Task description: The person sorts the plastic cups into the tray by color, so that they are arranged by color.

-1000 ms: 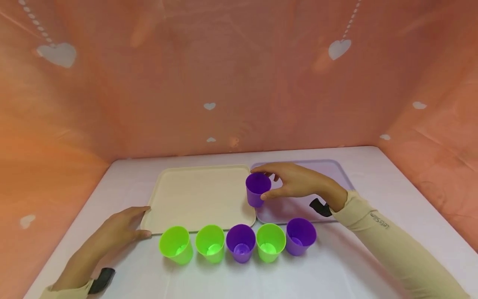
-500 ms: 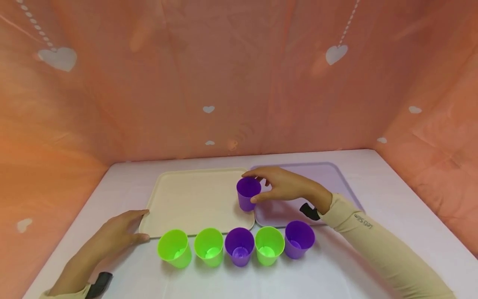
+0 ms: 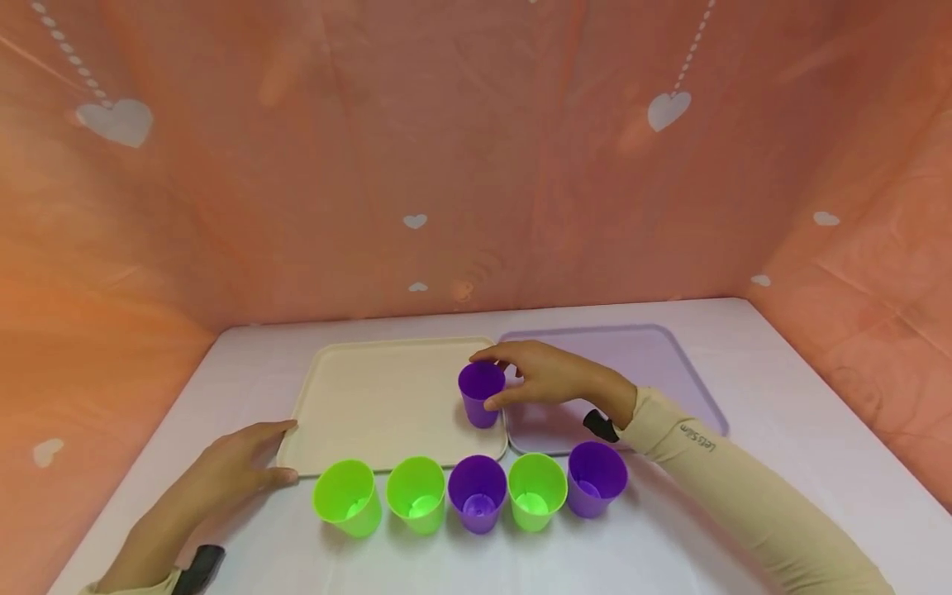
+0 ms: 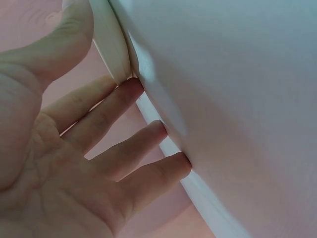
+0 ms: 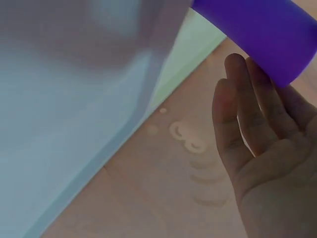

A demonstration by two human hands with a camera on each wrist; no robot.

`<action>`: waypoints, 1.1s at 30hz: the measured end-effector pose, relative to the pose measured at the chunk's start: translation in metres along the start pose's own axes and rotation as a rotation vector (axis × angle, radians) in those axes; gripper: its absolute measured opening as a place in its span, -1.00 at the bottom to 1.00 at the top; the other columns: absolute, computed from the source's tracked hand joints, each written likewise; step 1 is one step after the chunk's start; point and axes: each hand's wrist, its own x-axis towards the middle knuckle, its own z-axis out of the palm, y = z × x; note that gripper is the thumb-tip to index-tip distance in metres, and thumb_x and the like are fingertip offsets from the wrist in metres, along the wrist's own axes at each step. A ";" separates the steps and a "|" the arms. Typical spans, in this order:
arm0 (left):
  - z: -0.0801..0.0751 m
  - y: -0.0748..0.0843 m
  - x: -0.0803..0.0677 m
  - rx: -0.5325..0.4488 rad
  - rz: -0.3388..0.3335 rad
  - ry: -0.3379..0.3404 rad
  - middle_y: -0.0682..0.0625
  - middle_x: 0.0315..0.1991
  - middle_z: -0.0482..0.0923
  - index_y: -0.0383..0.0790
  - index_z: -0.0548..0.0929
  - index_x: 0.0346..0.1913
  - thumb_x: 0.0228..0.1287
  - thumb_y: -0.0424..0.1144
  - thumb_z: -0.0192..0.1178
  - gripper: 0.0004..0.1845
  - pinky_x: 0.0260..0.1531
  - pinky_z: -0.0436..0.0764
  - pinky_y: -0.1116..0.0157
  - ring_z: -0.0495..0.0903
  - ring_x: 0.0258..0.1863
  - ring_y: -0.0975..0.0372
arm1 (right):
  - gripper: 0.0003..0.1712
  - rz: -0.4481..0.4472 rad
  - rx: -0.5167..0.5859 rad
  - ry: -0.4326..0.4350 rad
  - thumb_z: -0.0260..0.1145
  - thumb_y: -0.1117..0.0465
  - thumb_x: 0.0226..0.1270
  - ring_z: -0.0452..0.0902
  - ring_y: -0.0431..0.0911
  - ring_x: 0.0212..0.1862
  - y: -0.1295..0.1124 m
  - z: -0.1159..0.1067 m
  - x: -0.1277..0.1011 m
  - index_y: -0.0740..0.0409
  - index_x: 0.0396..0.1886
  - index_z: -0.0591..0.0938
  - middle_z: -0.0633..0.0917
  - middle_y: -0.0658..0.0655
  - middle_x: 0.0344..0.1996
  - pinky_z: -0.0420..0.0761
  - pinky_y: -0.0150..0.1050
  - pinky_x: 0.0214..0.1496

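Two trays, cream tray [image 3: 379, 397] and lilac tray [image 3: 647, 355], on white table [image 3: 781, 413]; orange backdrop. Right hand [image 3: 554, 376] pinches purple cup [image 3: 480, 394], apparently over the cream tray; left hand [image 3: 234, 463], fingers spread, touches its corner.

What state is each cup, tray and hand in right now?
held purple cup: upright, gripped, over cream tray's right edge
right hand: grips that cup
left hand: fingers straight, touching cream tray's corner
cream tray: flat
purple tray: flat
five front cups: upright, in a row
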 end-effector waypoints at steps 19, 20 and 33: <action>0.001 0.001 0.000 0.022 -0.018 -0.008 -0.45 0.26 0.46 -0.37 0.49 0.30 -0.02 0.08 0.49 -0.13 0.16 0.41 -0.36 0.39 0.25 -0.40 | -0.25 -0.018 -0.049 0.000 0.41 -0.18 0.24 0.58 -0.14 -0.01 -0.004 0.004 0.001 0.02 0.36 0.50 0.69 0.03 0.10 0.61 -0.30 -0.04; 0.001 0.001 0.001 0.023 -0.021 -0.012 -0.46 0.26 0.46 -0.37 0.49 0.31 -0.02 0.08 0.49 -0.13 0.17 0.40 -0.36 0.38 0.25 -0.40 | -0.25 -0.019 -0.046 -0.004 0.41 -0.18 0.24 0.58 -0.12 -0.03 -0.005 0.005 0.002 0.03 0.36 0.50 0.69 0.04 0.11 0.60 -0.30 -0.05; 0.000 0.001 -0.001 0.008 -0.005 0.009 -0.45 0.25 0.47 -0.37 0.51 0.29 -0.03 0.07 0.50 -0.14 0.16 0.42 -0.35 0.39 0.25 -0.39 | -0.23 -0.005 -0.023 -0.012 0.40 -0.17 0.25 0.58 -0.11 0.15 -0.010 0.009 0.011 0.02 0.39 0.47 0.63 0.05 0.25 0.57 -0.16 0.24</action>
